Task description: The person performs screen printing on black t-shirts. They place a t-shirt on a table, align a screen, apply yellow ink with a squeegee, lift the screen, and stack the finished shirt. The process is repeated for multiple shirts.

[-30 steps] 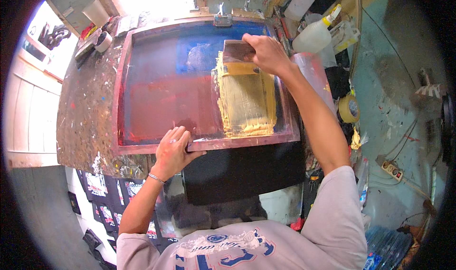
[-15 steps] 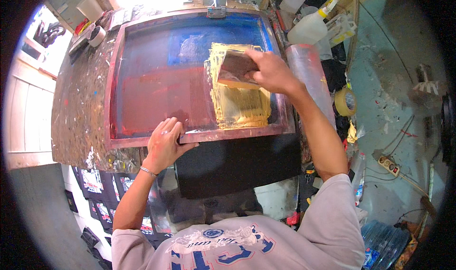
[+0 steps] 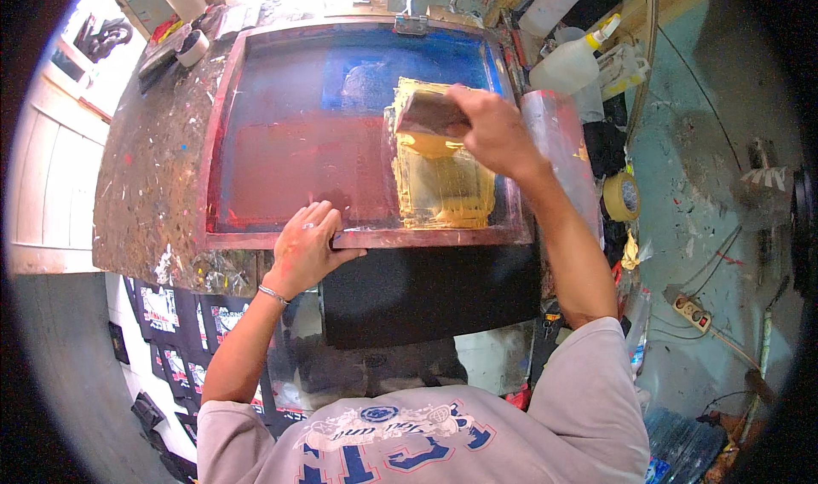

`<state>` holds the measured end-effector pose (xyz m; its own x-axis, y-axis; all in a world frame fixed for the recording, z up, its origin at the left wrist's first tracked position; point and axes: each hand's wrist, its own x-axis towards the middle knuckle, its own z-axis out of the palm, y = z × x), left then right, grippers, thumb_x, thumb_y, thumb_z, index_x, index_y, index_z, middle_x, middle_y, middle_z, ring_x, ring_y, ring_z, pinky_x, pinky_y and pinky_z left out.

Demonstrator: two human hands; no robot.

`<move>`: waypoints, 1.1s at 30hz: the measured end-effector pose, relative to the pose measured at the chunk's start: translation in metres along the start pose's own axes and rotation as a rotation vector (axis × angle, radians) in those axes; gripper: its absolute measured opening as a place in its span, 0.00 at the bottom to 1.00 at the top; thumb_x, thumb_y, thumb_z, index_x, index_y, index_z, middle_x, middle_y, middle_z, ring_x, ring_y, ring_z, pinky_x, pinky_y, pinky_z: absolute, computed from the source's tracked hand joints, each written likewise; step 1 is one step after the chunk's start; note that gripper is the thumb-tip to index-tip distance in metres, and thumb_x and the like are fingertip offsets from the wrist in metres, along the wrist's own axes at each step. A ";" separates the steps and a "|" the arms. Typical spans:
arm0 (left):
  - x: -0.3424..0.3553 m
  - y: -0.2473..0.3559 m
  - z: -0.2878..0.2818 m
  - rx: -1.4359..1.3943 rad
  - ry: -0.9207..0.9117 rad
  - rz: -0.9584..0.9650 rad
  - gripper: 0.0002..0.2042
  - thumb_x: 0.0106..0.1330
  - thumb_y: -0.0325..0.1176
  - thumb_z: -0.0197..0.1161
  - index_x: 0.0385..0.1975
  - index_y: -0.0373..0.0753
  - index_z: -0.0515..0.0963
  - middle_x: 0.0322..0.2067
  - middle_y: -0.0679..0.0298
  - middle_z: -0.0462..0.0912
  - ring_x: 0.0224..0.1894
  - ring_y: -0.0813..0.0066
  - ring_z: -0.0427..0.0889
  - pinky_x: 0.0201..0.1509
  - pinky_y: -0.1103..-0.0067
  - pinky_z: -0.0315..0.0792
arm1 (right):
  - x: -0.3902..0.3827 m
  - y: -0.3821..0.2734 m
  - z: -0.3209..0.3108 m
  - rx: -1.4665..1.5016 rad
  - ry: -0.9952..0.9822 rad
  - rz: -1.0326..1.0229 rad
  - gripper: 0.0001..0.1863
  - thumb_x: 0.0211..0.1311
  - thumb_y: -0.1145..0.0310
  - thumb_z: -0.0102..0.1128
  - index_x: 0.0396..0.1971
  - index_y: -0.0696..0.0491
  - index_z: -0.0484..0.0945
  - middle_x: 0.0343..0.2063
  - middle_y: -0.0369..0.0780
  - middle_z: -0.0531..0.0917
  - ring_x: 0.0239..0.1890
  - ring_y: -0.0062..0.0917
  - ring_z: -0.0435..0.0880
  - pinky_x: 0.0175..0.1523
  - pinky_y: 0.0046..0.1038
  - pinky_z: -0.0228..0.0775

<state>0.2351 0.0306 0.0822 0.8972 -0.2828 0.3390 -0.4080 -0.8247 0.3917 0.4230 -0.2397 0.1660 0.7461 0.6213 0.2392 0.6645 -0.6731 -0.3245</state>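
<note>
A screen printing frame (image 3: 290,240) with reddish wooden edges lies on the worktable, its mesh (image 3: 298,160) stained red and blue. My left hand (image 3: 308,244) is closed over the frame's near edge, left of its middle. In my right hand (image 3: 496,135) is a squeegee (image 3: 430,116), tilted on the right part of the mesh. Yellow ink (image 3: 445,196) covers a rectangle there, with a thicker line just below the squeegee. A black cloth (image 3: 434,292) shows from under the frame's near side. The squeegee's grip is partly hidden by my fingers.
A metal hinge clamp (image 3: 411,25) holds the frame's far edge. Right of the frame are a spray bottle (image 3: 569,65), a clear plastic roll (image 3: 550,143) and a tape roll (image 3: 621,197). Paint-spotted board (image 3: 162,160) extends at left. Printed dark fabric pieces (image 3: 175,335) lie lower left.
The squeegee in my right hand has shifted slightly toward the far side over the yellow ink. My left hand keeps its hold on the frame edge. The whole view has shifted a little.
</note>
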 end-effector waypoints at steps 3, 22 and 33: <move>0.000 0.000 -0.001 -0.012 -0.018 -0.012 0.28 0.47 0.49 0.81 0.27 0.37 0.67 0.29 0.57 0.68 0.34 0.55 0.73 0.39 0.64 0.71 | -0.010 0.007 0.017 -0.090 0.025 -0.099 0.19 0.56 0.72 0.67 0.49 0.58 0.78 0.42 0.54 0.85 0.50 0.52 0.82 0.54 0.48 0.73; -0.003 -0.004 0.000 -0.015 -0.063 -0.034 0.27 0.47 0.49 0.79 0.30 0.37 0.68 0.33 0.55 0.72 0.40 0.52 0.76 0.44 0.63 0.73 | -0.016 -0.003 0.019 -0.101 0.046 0.029 0.17 0.55 0.73 0.68 0.47 0.56 0.80 0.43 0.53 0.85 0.50 0.50 0.82 0.54 0.47 0.73; 0.000 -0.004 0.001 -0.012 -0.069 -0.044 0.27 0.47 0.48 0.80 0.29 0.38 0.68 0.32 0.56 0.72 0.39 0.53 0.76 0.43 0.63 0.73 | -0.021 0.004 0.025 -0.125 0.099 -0.032 0.19 0.54 0.76 0.62 0.49 0.56 0.79 0.42 0.53 0.85 0.49 0.51 0.83 0.55 0.47 0.74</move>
<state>0.2368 0.0332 0.0795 0.9235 -0.2800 0.2621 -0.3699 -0.8312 0.4151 0.4092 -0.2456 0.1365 0.7211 0.6043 0.3389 0.6829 -0.7025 -0.2004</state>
